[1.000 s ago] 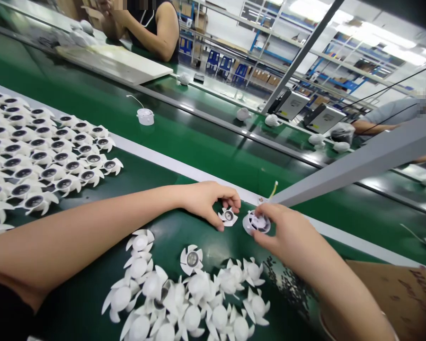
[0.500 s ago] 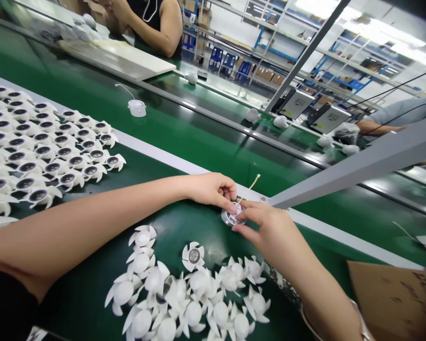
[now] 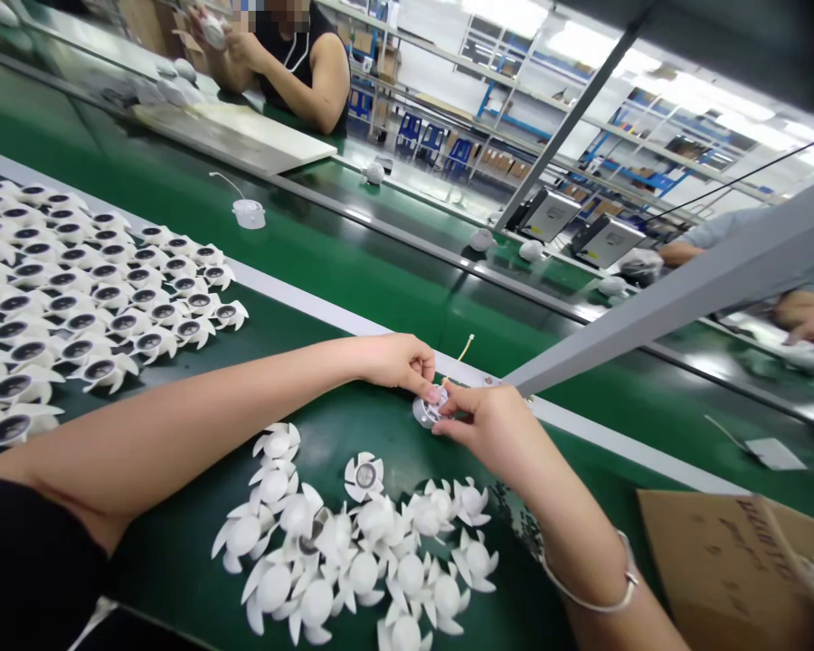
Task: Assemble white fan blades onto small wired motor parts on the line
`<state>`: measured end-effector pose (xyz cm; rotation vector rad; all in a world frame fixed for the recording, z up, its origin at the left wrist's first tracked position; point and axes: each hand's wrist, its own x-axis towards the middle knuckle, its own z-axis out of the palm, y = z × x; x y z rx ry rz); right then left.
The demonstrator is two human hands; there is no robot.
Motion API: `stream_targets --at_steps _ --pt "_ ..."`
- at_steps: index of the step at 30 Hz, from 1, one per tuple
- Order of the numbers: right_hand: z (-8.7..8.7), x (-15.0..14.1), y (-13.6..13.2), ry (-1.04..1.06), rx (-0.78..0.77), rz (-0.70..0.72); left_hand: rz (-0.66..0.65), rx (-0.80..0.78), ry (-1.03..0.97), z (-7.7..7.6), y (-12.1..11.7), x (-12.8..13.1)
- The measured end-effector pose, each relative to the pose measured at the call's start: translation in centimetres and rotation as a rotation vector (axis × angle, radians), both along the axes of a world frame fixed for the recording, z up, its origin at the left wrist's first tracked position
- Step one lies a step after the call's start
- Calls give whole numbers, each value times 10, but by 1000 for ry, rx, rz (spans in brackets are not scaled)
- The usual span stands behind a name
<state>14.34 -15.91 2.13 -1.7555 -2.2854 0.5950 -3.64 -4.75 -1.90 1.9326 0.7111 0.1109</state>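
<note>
Between my two hands, on the green worktop near its white edge strip, is a small round white fan housing (image 3: 423, 414) with a thin yellowish cable (image 3: 466, 354) sticking up behind it. My left hand (image 3: 407, 363) presses its thumb onto the housing from the left, fingers curled. My right hand (image 3: 478, 411) pinches the housing's right side with thumb and fingers. The fingers partly hide the inside of the part. Just in front lies one white fan blade wheel (image 3: 364, 476) with its hub side up, and a loose heap of white fan blade wheels (image 3: 363, 571) is nearer to me.
Many fan blade wheels (image 3: 101, 294) lie in rows at left. Another white housing with a cable (image 3: 249, 214) sits on the green conveyor (image 3: 353, 271). A grey post (image 3: 651, 307) slants up at right, beside a cardboard box (image 3: 712, 561). Co-workers sit across the line.
The view has shifted slightly. Both hands stay at the housing; my right fingers have closed in more tightly on it. The co-worker opposite now shows a white part in the hands.
</note>
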Motion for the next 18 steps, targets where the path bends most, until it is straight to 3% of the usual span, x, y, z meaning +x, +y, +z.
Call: stream_targets --at_steps 4,7,10,12,14,16,18 --pt "-4 7 -1 126 -34 23 20 63 65 10 -3 -5" --pt "-6 15 2 95 8 92 -98 127 177 26 -13 -15" --pt "1 27 2 -122 263 -124 -303 204 316 41 -26 -22" --pt "9 40 -2 -247 333 -311 -340 284 365 45 -31 -22" --pt "16 56 -8 -267 186 -324 -326 319 369 44 -31 -21" --pt "15 72 -16 -231 -8 -226 -304 262 338 38 -25 -19" --pt "7 84 -24 -193 1 -170 -265 171 294 31 -17 -17"
